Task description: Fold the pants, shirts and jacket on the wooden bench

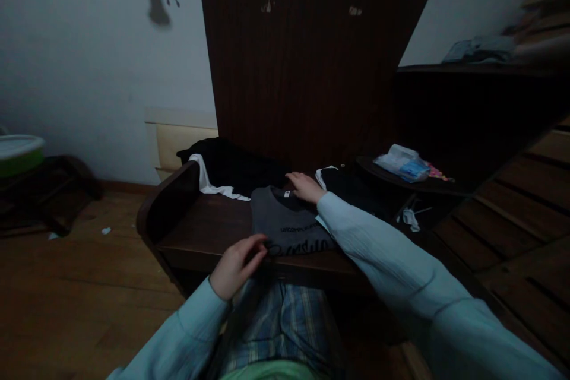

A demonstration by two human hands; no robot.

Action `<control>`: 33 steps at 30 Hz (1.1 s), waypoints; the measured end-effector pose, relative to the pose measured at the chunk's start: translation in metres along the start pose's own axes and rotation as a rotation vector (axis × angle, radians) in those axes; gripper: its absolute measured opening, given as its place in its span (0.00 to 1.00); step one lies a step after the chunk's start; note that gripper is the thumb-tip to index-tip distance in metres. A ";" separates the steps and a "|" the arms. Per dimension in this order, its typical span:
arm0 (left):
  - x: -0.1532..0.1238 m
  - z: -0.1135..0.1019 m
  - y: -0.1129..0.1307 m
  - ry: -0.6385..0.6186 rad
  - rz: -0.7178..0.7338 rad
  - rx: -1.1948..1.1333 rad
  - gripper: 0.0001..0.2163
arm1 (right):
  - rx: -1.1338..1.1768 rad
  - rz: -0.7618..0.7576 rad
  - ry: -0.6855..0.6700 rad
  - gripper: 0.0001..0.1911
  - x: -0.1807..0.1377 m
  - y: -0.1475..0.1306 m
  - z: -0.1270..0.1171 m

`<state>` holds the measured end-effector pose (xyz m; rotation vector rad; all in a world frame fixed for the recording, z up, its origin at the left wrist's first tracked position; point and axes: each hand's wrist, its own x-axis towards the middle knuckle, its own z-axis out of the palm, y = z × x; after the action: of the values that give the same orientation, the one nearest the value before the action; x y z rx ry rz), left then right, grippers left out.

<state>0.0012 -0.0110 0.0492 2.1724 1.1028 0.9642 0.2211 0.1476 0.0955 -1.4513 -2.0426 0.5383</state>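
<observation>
A grey T-shirt [278,217] with black lettering lies folded on the dark wooden bench [200,228]. By its near left corner is my left hand [236,264], thumb and fingers bent but a little apart; whether the fingertips touch the cloth is hard to tell. My right hand [306,187] reaches over the shirt's collar, its fingers stretched out and pointing left. Behind the shirt lies a heap of black clothing [236,163], with a white cloth [207,181] at its left. Another black and white garment [342,181] rests just right of my right hand.
The bench has a raised, rounded left end [155,202]. A plastic packet [403,163] sits on a dark ledge at right, below a shelf with folded cloth [481,48]. A green tub [20,155] stands on a low stool at far left. A dark wooden panel [303,71] rises behind.
</observation>
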 end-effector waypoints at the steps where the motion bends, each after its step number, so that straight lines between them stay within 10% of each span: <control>1: 0.002 -0.004 -0.008 0.045 -0.073 -0.006 0.12 | -0.162 -0.038 0.015 0.21 -0.005 0.003 -0.005; 5: 0.012 -0.001 -0.033 0.195 -0.317 0.025 0.12 | -0.420 -0.032 0.074 0.14 -0.040 0.034 -0.030; 12: 0.024 0.022 -0.042 0.177 -0.389 0.066 0.15 | 0.143 0.272 0.137 0.17 -0.134 0.100 -0.042; 20: 0.049 0.027 -0.048 0.343 -0.391 -0.307 0.15 | 0.532 0.340 0.265 0.22 -0.165 0.089 -0.011; 26: 0.039 0.020 -0.054 0.157 -0.568 -0.796 0.22 | 0.840 0.388 0.112 0.22 -0.178 0.080 -0.009; 33: 0.030 0.003 -0.051 0.004 -0.629 -0.790 0.22 | 0.866 0.434 -0.089 0.24 -0.178 0.093 -0.020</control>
<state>-0.0076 0.0406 0.0225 1.0978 1.0593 0.8887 0.3447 0.0102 0.0151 -1.2924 -1.2395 1.4613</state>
